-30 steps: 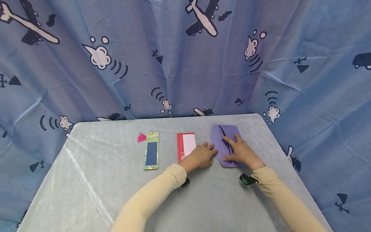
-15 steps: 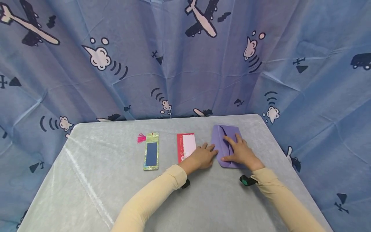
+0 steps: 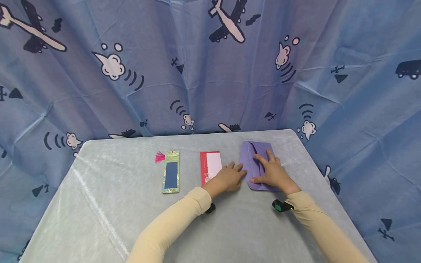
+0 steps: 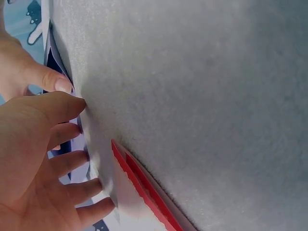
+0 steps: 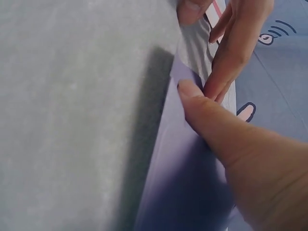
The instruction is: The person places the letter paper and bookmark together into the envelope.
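Note:
A purple envelope point(image 3: 249, 157) lies at the table's back right, its flap edge slightly raised along a dark slit. My right hand point(image 3: 273, 173) rests on the envelope, fingers spread and thumb lying near its lower edge. The right wrist view shows that thumb point(image 5: 207, 113) pressing on the purple paper point(image 5: 178, 178). With fingers extended, my left hand point(image 3: 228, 178) touches the envelope's left edge. Beneath my left wrist is the lower part of a red and white card point(image 3: 214, 162), whose layered red edges point(image 4: 144, 187) show in the left wrist view.
Left of the card lies a green bookmark point(image 3: 171, 175) with a dark blue panel and a pink tassel point(image 3: 159, 156). A grey cloth covers the table point(image 3: 108, 190). A blue curtain point(image 3: 210, 87) with airplane prints hangs right behind it.

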`<state>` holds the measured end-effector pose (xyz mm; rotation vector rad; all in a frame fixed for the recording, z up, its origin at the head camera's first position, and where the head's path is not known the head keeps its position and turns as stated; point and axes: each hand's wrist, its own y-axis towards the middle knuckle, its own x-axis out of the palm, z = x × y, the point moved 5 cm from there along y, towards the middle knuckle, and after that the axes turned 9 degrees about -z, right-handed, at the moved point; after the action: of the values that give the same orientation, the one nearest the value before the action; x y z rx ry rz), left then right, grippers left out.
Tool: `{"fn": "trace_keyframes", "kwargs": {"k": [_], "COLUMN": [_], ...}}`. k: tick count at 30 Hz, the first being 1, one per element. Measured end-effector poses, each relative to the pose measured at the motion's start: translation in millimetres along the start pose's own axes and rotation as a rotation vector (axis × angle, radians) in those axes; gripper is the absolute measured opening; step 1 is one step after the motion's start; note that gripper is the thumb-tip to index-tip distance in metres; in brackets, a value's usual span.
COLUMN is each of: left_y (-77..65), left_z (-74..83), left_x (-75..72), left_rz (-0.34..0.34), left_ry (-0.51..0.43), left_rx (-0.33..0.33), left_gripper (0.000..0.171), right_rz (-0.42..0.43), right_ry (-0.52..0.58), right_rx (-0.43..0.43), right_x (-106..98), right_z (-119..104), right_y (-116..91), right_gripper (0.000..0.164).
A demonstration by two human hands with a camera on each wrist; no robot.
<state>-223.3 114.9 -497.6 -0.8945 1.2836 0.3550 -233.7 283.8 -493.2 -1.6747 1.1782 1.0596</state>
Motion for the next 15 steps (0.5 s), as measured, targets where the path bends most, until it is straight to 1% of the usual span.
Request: {"fn": "trace_keyframes", "kwargs": {"k": [4, 9, 15], "left_y": [-0.8, -1.8, -5.1], "left_z": [0.1, -1.6, -4.3], "left_x": [-0.6, -1.5, -2.3], "left_rz": [0.013, 0.032, 0.022], "left_ry": [0.005, 0.01, -0.008], "left_rx": [0.01, 0.002, 0.001], "left_gripper": [0.055, 0.054, 0.054], "right_rz": [-0.012, -0.012, -0.043], "right_ry": [-0.008, 0.004, 0.003], "right_rx": [0.006, -0.019, -0.021], "right_x": [-0.9, -3.3, -2.5], "right_z": [-0.5, -3.5, -3.1], "right_y": [-0.3, 1.4, 5.5], "right_gripper": [0.103, 0.103, 0.104]}}
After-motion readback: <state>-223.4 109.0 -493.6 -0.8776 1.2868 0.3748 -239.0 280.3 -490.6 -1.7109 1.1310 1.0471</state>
